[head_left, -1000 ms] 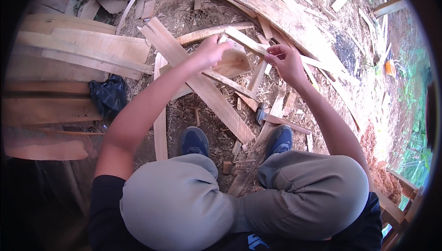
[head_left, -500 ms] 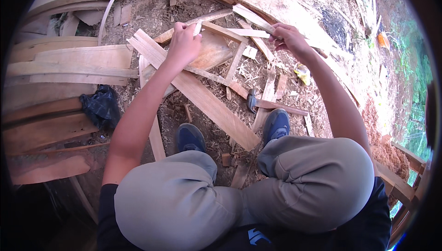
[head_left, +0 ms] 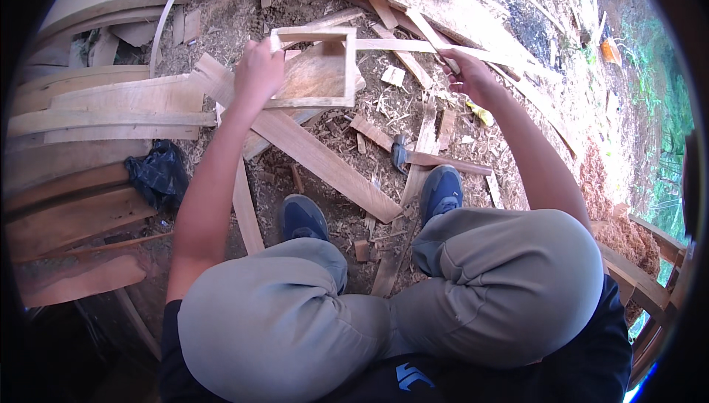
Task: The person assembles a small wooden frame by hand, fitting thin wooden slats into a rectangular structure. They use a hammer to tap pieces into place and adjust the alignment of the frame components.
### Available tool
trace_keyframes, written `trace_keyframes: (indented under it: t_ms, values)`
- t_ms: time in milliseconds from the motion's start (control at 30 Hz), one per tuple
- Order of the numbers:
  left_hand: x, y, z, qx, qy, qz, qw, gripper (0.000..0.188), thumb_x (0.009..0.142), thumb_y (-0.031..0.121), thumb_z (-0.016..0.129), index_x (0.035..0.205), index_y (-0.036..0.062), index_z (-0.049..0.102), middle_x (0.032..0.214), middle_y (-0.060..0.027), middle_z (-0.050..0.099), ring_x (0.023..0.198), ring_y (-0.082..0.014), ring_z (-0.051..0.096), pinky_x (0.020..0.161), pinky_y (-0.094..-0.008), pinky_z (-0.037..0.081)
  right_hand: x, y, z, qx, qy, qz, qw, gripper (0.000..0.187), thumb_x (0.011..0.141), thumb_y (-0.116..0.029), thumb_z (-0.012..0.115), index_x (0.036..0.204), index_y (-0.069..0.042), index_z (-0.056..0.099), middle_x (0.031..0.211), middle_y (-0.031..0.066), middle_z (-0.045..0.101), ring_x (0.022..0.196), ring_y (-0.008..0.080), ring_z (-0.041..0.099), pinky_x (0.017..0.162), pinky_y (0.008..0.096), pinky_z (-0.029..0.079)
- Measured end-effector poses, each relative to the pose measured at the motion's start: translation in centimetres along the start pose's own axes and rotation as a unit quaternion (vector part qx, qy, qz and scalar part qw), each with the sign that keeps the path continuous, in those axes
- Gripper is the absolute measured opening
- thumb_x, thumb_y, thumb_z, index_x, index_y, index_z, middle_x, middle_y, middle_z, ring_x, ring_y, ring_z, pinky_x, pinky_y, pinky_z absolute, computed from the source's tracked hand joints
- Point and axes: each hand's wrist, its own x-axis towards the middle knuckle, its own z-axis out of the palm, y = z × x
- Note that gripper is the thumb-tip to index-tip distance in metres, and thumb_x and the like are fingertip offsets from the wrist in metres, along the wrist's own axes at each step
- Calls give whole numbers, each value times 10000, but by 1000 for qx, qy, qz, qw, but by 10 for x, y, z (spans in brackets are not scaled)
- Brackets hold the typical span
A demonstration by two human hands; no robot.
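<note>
While the left hand (head_left: 258, 72) grips a frame (head_left: 314, 102), the right hand (head_left: 473, 78) — well apart — grips a strip (head_left: 427, 31)

Rectangular wooden frame (head_left: 314, 102): one. Hands: two; the left hand (head_left: 258, 74) is gripping the frame's left side, the right hand (head_left: 469, 74) is holding one thin wood strip (head_left: 425, 29) well to the frame's right. Hammer-like tool (head_left: 399, 153): one, lying to the frame's near right. Broad slanting plank (head_left: 325, 163): one, running past the frame's near left corner. Blue shoes (head_left: 442, 190): two, resting on the frame's near side. Small wood block (head_left: 360, 250): one, lying nearer the person than the frame. Black plastic bag (head_left: 159, 172): one, sitting to the frame's near left. Orange object (head_left: 610, 51): one, lying far to the frame's right.
</note>
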Motion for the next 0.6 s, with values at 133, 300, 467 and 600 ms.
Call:
trace_keyframes:
  t_ms: [133,300,467,600]
  values:
    - [13,-36,2,34,8,13,999,395,933,261,591,1280,73,614,1231,-205,593,1177,-392,577,984,-470,462,-4,9,5,-2,-96,-19,995,307,1021,-358,557,1190,-106,606,979,10,578,853,105,539,799,307,480]
    - [6,-86,-23,21,-35,46,998,444,926,161,625,1355,57,577,1281,-208,595,1211,-371,572,1042,-433,440,-20,2,34,-47,-172,-32,984,273,1028,-344,561,1130,-103,639,1001,-1,596,922,105,547,884,320,456]
    - [-33,-92,-30,-53,-80,25,995,479,908,62,645,1382,81,574,1242,-177,610,1201,-296,581,1047,-365,429,-12,7,36,-82,-220,-42,971,192,1014,-285,587,1083,-111,631,924,-15,612,821,107,579,821,280,492]
    - [-57,-105,-35,-57,-114,64,990,486,897,17,642,1371,117,604,1065,-124,587,1036,-258,589,961,-343,447,-9,14,43,-58,-232,-33,970,159,1009,-233,579,1084,-96,605,941,11,625,802,113,600,739,268,525]
